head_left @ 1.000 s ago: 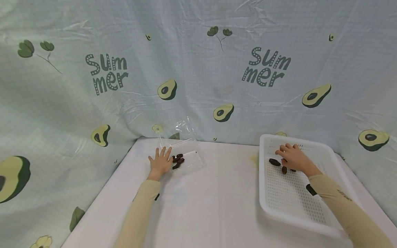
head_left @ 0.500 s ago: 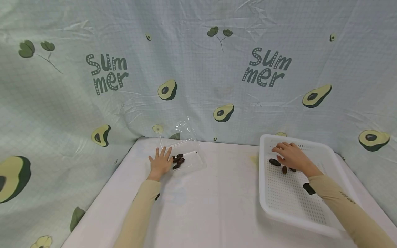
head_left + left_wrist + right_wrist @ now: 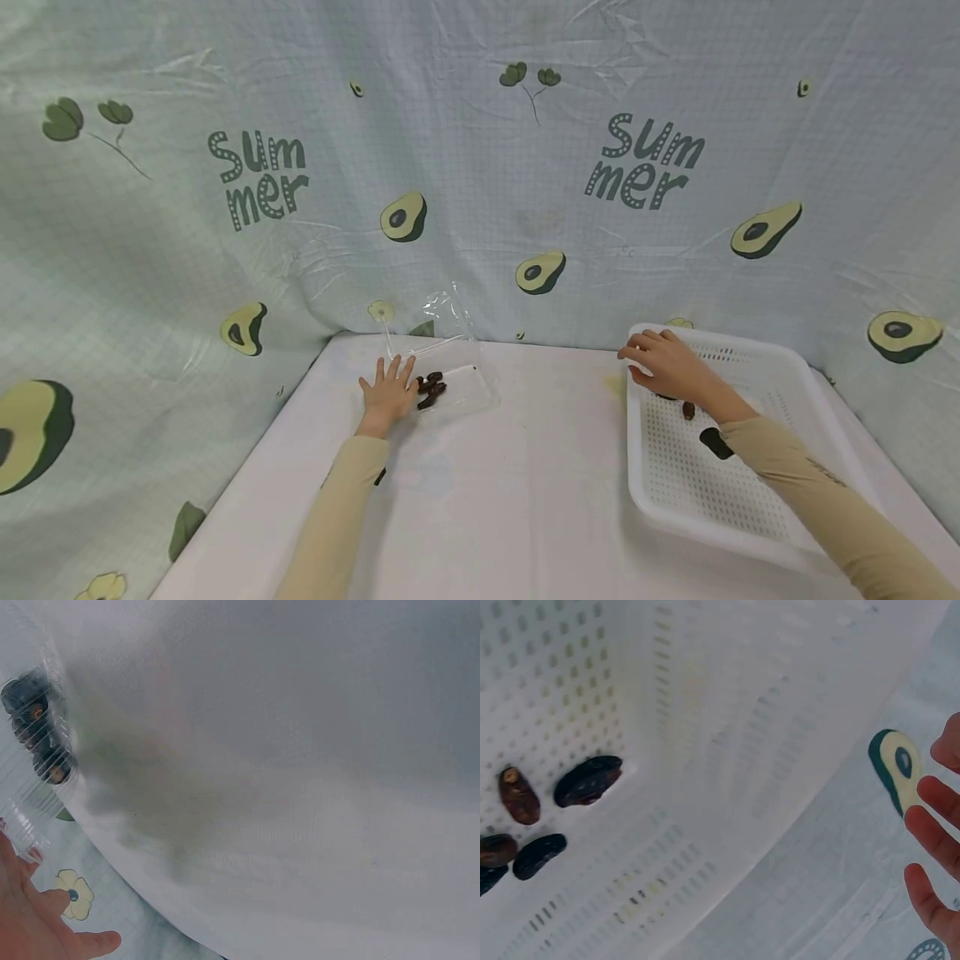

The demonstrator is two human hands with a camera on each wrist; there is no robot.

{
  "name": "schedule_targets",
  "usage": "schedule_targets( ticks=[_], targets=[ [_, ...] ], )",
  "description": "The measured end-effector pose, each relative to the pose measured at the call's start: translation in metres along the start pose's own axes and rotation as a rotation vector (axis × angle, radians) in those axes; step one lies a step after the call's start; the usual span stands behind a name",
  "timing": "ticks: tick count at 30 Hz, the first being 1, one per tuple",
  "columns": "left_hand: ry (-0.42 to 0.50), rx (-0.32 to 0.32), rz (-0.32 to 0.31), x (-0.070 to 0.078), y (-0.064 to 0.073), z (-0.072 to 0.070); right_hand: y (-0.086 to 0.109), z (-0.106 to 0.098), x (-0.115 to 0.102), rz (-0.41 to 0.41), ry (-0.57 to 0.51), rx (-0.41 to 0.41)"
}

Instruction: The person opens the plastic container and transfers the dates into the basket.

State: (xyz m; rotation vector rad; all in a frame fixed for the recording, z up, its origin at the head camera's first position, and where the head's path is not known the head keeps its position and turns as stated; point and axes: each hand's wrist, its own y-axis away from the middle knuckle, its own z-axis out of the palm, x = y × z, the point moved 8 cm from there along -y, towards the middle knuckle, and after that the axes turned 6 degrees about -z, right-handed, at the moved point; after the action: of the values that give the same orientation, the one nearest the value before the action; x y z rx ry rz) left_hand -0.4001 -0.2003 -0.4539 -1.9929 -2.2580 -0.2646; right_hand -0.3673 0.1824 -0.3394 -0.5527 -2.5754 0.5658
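Note:
Several dark brown dates [image 3: 431, 388] lie in a clear plastic clamshell box [image 3: 468, 387] with its lid up. My left hand [image 3: 386, 400], fingers spread, rests at the left side of that box; in the left wrist view its fingers touch the clear plastic. Over the far left corner of a white perforated basket [image 3: 637, 467] is my right hand [image 3: 667, 364], fingers loosely bent, with nothing seen between them. On the basket floor lie several more dates, among them a brown date [image 3: 519, 796] and a darker date [image 3: 589, 781]. In the head view my right hand hides most of them.
The white table [image 3: 517, 500] stretches between box and basket. Behind stands a pale curtain [image 3: 472, 167] printed with avocados and lettering; the raised lid leans close to it. The basket's right rim runs near the curtain on the right.
My right hand has moved left, from above the dates in the basket to its left rim, and now covers more of the dates. My left hand and the box stay in place.

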Motion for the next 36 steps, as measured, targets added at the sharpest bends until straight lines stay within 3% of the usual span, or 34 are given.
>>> schedule_targets(
  ticks=[9,14,27,36],
  targets=[
    [0.002,-0.004,0.000,-0.004,-0.001,0.001,-0.050,0.000,-0.025,-0.053,-0.050,0.022],
    [-0.001,-0.001,-0.001,-0.003,-0.002,0.002,-0.079,0.010,-0.042,-0.095,-0.056,0.010],
    [-0.007,-0.009,-0.011,-0.005,-0.006,0.005,-0.151,0.076,-0.089,-0.098,-0.108,-0.177],
    [-0.021,-0.013,-0.027,-0.002,-0.006,0.006,-0.184,0.124,-0.110,-0.079,-0.117,-0.291]
  ],
)
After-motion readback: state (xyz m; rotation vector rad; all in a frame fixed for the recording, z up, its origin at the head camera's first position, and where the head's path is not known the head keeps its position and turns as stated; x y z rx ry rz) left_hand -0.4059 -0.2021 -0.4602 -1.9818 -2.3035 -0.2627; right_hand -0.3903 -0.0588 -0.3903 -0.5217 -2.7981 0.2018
